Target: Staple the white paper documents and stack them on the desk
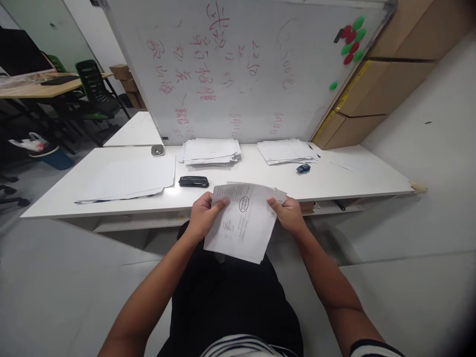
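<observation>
Between my two hands I hold some printed sheets of paper [241, 228], tilted over my lap at the table's front edge. An oval stamp mark shows near the top of the front sheet. My left hand [205, 214] grips the left edge, thumb on the printed face and fingers behind. On the opposite edge, my right hand [290, 213] pinches the upper right corner the same way. Just beyond my left hand lies a black stapler [194, 181]. A small dark blue object [303, 168], perhaps a staple remover, lies past my right hand.
Paper stacks stand at the back middle [211, 151] and back right [286, 150] of the white table [238, 171]. Larger sheets [126, 176] lie at left, near a small grey round-cornered object [157, 150]. Behind rises a whiteboard [260, 64]; cardboard boxes [366, 89] are stacked at right.
</observation>
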The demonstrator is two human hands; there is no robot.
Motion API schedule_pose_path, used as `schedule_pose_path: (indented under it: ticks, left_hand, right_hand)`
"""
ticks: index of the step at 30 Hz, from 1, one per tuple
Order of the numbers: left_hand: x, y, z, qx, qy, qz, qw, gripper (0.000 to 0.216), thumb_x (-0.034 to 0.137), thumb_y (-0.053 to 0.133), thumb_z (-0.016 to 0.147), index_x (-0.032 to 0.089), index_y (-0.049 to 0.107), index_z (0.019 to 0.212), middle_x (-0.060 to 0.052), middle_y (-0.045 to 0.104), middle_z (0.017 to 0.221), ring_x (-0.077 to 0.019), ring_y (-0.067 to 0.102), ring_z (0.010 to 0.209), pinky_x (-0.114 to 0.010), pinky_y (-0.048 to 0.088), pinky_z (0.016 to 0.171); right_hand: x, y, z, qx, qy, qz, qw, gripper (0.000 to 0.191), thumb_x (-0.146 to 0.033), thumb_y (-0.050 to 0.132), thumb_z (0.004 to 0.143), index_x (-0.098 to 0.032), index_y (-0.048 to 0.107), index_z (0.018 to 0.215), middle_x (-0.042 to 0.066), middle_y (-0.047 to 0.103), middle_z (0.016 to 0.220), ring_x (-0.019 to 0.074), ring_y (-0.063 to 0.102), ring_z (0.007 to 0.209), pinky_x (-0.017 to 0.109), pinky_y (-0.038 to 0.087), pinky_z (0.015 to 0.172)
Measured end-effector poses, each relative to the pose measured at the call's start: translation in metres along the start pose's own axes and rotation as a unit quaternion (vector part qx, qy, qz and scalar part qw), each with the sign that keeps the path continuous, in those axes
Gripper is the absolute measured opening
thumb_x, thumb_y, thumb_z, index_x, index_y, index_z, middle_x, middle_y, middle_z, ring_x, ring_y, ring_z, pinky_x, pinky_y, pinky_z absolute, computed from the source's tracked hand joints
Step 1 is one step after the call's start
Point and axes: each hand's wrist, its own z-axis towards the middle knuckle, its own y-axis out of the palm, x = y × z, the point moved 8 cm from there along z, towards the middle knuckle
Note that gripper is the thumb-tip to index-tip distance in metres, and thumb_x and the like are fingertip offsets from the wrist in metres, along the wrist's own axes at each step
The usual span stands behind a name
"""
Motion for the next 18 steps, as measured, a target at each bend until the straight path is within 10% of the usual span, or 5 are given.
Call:
schedule_pose_path:
  ticks: [11, 18]
  left_hand:
    - [-0.010, -0.005, 0.007, 0.030, -0.006, -0.051, 0.998, 0.044, 0.052, 0.077, 0.071, 0.017, 0.073, 0.098, -0.009, 0.075, 0.101, -0.0234, 0.069, 0.092, -0.035, 0.054, 0.079]
    - [-0.009, -0.026, 0.039, 0.134, -0.072, -0.146, 0.977, 0.030, 0.038, 0.074, 0.079, 0.015, 0.068, 0.098, -0.008, 0.075, 0.094, -0.0201, 0.070, 0.086, -0.031, 0.056, 0.077]
  right_hand:
    - [0.012, 0.014, -0.010, -0.081, 0.029, 0.081, 0.993, 0.049, -0.063, 0.067, 0.078, -0.018, 0.075, 0.095, 0.008, 0.076, 0.094, 0.0268, 0.069, 0.095, 0.040, 0.053, 0.088]
    - [0.053, -0.035, -0.009, 0.091, 0.066, 0.022, 0.993, 0.055, -0.067, 0.065, 0.077, -0.014, 0.074, 0.093, 0.011, 0.076, 0.099, 0.0291, 0.069, 0.097, 0.042, 0.051, 0.091]
